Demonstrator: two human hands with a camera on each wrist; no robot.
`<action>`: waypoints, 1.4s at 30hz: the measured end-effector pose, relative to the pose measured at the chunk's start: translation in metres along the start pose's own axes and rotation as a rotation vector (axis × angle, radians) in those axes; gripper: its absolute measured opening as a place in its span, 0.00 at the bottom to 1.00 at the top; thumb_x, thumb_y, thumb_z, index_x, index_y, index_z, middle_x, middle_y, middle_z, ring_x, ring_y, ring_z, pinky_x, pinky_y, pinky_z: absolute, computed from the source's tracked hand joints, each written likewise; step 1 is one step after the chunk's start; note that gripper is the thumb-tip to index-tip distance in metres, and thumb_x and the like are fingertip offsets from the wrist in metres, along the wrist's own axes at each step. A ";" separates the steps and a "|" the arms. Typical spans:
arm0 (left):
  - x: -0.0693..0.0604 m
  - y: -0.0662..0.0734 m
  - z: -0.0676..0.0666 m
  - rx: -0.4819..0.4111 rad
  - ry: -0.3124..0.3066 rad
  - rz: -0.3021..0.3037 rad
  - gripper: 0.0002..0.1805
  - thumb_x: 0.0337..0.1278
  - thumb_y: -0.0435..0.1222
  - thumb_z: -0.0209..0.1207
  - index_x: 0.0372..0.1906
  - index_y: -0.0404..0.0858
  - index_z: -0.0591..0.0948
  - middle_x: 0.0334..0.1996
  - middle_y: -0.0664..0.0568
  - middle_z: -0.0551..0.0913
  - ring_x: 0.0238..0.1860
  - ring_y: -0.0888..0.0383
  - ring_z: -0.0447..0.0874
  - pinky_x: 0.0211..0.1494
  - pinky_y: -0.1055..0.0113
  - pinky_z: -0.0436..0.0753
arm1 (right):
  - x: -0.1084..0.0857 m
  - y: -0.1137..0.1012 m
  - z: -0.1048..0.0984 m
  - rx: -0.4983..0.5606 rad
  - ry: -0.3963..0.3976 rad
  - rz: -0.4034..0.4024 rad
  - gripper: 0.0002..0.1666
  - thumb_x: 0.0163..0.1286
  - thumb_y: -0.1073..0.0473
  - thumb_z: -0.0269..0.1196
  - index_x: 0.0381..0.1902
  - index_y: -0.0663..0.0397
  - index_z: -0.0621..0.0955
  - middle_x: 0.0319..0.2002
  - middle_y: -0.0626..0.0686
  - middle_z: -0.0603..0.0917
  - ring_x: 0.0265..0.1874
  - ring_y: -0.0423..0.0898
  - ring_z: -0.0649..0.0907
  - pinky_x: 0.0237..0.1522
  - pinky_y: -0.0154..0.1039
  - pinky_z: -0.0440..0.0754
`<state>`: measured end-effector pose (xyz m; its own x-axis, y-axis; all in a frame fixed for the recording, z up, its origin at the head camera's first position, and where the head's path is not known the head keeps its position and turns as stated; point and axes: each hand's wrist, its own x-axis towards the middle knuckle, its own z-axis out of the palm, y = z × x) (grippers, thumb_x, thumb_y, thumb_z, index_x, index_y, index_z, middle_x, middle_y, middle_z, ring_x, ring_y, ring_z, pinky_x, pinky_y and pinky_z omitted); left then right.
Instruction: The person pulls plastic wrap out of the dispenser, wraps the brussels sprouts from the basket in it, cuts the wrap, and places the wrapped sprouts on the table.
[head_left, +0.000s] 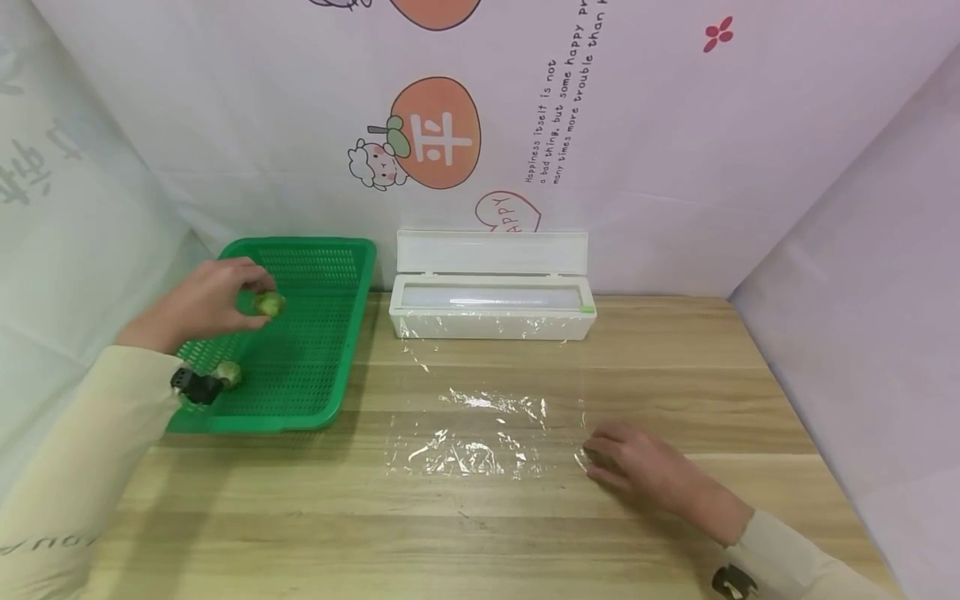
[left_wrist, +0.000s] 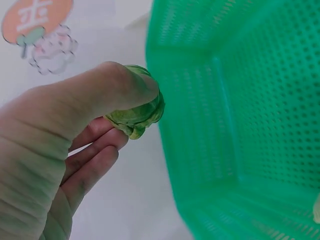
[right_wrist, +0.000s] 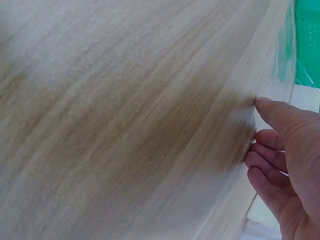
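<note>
Seen from the middle of the film, the basket stands at ten o'clock, and the left hand is there, thumb and fingertips pinching a small green sprout by its sides, probably because so small and round a thing needs only a fingertip hold. In the head view the sprout shows against the basket's inside; in the left wrist view it overlaps the rim, so its exact height is hard to judge. The right hand lies between three and four o'clock at the film's right edge, fingers loosely bent, thumb apart from them, clasping nothing that shows; it may be there to keep the edge flat, though whether the tips press on it I cannot tell. The long white box sits at twelve o'clock by the wall, lid raised, presumably so the film can run out toward six o'clock over the table. Counted: two hands, one basket, one box with one lid, one sheet of film, and two sprouts in sight, one held and another sprout toward eight o'clock inside the basket; the sleeve could hide more.
</note>
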<state>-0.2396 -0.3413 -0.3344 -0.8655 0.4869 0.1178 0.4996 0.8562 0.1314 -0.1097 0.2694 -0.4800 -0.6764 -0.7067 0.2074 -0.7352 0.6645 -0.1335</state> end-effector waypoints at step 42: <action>0.007 0.181 0.042 -0.185 0.064 0.342 0.21 0.45 0.34 0.79 0.47 0.39 0.85 0.44 0.51 0.85 0.45 0.56 0.84 0.48 0.60 0.90 | -0.001 0.005 0.006 -0.103 0.100 -0.149 0.23 0.57 0.54 0.79 0.47 0.61 0.88 0.47 0.56 0.89 0.47 0.51 0.89 0.53 0.48 0.91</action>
<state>-0.1564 -0.1755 -0.3508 -0.6466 0.7221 0.2459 0.7621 0.5980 0.2481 -0.1132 0.2722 -0.4862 -0.5493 -0.7747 0.3134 -0.8150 0.5795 0.0040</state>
